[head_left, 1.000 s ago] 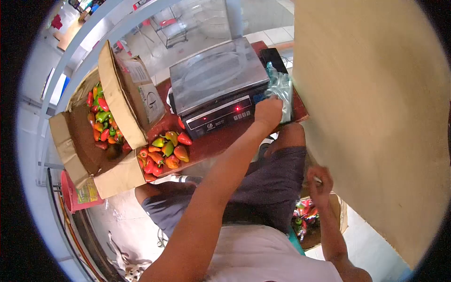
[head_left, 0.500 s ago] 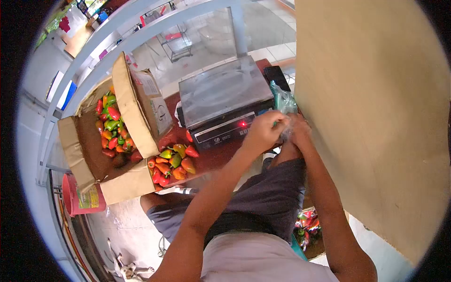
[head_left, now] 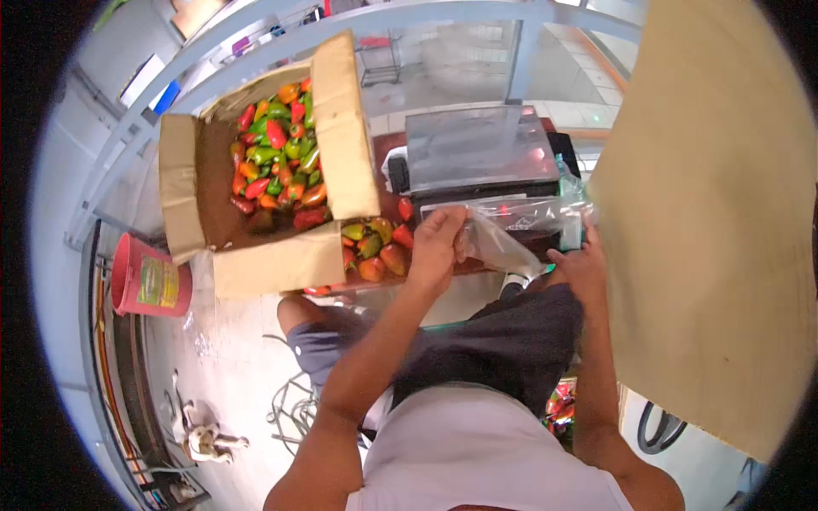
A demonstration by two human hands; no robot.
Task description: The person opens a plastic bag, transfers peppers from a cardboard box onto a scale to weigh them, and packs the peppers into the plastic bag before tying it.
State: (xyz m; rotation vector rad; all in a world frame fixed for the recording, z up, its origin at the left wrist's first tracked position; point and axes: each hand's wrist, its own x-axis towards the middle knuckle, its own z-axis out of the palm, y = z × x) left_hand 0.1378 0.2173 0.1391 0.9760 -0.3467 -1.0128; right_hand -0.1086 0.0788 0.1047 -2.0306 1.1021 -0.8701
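Observation:
My left hand (head_left: 439,247) is closed, pinching the edge of a clear plastic bag (head_left: 503,243) stretched out in front of the scale. My right hand (head_left: 581,264) grips a bundle of plastic bags (head_left: 573,217) with green-tinted edges, at the scale's right front corner. The clear bag spans the gap between both hands. Behind it stands a digital scale (head_left: 477,149) with a bare metal platform and a lit red display. Left of my left hand, a small pile of red, orange and green peppers (head_left: 372,247) lies on the reddish-brown table.
An open cardboard box (head_left: 354,128) of mixed peppers (head_left: 277,149) stands at the left. A large cardboard sheet (head_left: 707,230) blocks the right side. On the floor are a pink bucket (head_left: 153,277), a small animal (head_left: 204,439) and coiled cable (head_left: 294,409). More wrapped peppers (head_left: 561,404) sit low, by my right arm.
My hands were together at the scale's right corner. Now the left has moved away leftward, drawing the clear bag out, while the right stays at the bundle. The view has shifted too.

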